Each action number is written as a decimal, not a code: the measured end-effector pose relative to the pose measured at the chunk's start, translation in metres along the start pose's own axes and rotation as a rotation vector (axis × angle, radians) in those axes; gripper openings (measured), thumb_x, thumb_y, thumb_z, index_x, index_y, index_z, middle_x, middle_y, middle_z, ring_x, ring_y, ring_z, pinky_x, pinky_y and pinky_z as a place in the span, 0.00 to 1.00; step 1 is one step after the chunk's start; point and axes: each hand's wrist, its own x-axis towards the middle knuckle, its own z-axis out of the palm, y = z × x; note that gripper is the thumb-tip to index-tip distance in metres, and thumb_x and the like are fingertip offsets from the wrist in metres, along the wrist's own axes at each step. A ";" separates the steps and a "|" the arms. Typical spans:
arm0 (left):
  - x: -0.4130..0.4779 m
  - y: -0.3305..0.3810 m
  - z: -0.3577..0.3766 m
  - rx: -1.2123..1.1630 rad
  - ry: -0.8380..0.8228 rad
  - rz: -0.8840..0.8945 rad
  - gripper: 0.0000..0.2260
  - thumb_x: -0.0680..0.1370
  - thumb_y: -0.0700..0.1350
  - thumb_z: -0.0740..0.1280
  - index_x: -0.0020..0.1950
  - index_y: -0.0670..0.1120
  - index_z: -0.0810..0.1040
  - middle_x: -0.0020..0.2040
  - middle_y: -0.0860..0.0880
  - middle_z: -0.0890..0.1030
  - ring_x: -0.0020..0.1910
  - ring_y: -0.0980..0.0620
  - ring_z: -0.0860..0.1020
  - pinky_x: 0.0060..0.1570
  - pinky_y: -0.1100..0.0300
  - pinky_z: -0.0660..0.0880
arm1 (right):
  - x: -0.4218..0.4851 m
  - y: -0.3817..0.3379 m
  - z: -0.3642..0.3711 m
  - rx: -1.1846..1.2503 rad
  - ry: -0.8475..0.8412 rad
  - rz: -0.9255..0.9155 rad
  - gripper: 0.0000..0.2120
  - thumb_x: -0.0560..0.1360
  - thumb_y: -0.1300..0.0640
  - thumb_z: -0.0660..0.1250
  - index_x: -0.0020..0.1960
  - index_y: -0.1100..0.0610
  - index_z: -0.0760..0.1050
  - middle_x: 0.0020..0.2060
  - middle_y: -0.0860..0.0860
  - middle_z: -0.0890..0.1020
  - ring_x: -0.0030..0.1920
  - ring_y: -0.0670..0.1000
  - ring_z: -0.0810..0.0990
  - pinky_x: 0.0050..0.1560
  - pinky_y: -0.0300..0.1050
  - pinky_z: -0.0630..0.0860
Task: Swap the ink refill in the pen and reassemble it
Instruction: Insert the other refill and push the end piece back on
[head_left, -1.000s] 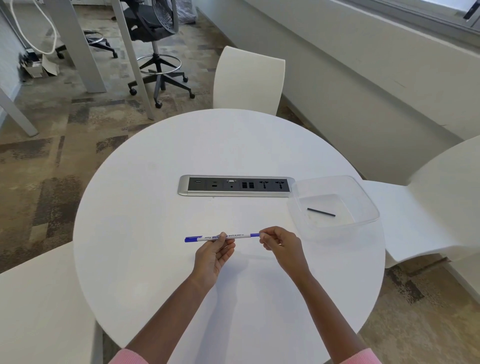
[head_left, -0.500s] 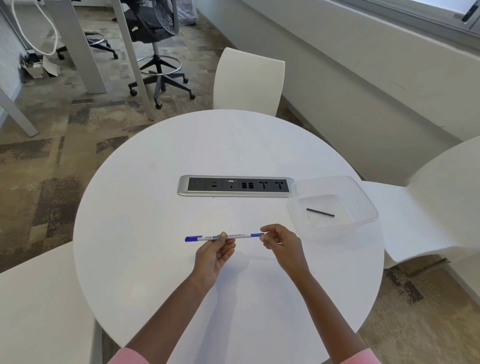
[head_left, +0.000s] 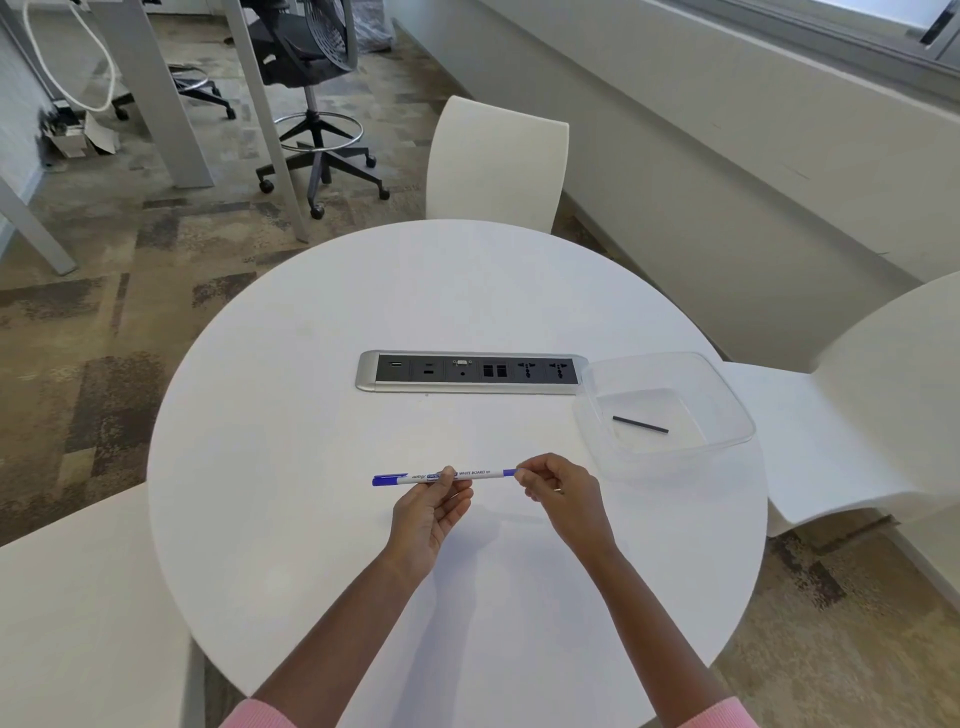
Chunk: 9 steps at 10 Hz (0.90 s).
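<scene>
The left hand (head_left: 428, 512) is pinching the middle of the white-and-blue pen (head_left: 444, 475), holding it level above the round table (head_left: 311, 415); the right hand (head_left: 558, 493) is gripping its blue end; a dark refill (head_left: 640, 424) is lying in the clear container (head_left: 727, 400) nearby.

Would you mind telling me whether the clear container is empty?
Not empty: the clear container holds one thin black refill, lying flat on its bottom; nothing else shows inside.

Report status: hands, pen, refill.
Left hand pinching pen mid-barrel; right hand gripping its blue end. Pen level above table, cap on. Black refill in clear tub. Nothing obstructing.
</scene>
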 end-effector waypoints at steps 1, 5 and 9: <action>-0.001 0.000 0.000 -0.001 -0.002 0.000 0.06 0.77 0.38 0.65 0.41 0.38 0.78 0.28 0.47 0.83 0.27 0.55 0.82 0.28 0.65 0.80 | -0.001 0.000 0.000 0.023 0.009 0.011 0.02 0.73 0.60 0.67 0.43 0.54 0.78 0.32 0.45 0.79 0.33 0.42 0.78 0.37 0.29 0.73; -0.003 -0.001 0.000 -0.002 -0.001 0.004 0.06 0.77 0.38 0.65 0.41 0.38 0.78 0.27 0.47 0.83 0.27 0.55 0.82 0.28 0.66 0.80 | -0.004 -0.002 0.002 0.017 0.012 0.010 0.05 0.72 0.58 0.68 0.40 0.50 0.76 0.34 0.46 0.80 0.35 0.46 0.79 0.35 0.28 0.72; -0.006 -0.001 -0.001 0.001 -0.001 0.011 0.06 0.77 0.38 0.65 0.41 0.38 0.78 0.27 0.47 0.83 0.27 0.55 0.82 0.28 0.66 0.80 | -0.007 -0.003 0.005 0.008 0.012 -0.012 0.06 0.72 0.58 0.68 0.37 0.49 0.76 0.34 0.46 0.80 0.36 0.50 0.78 0.36 0.30 0.71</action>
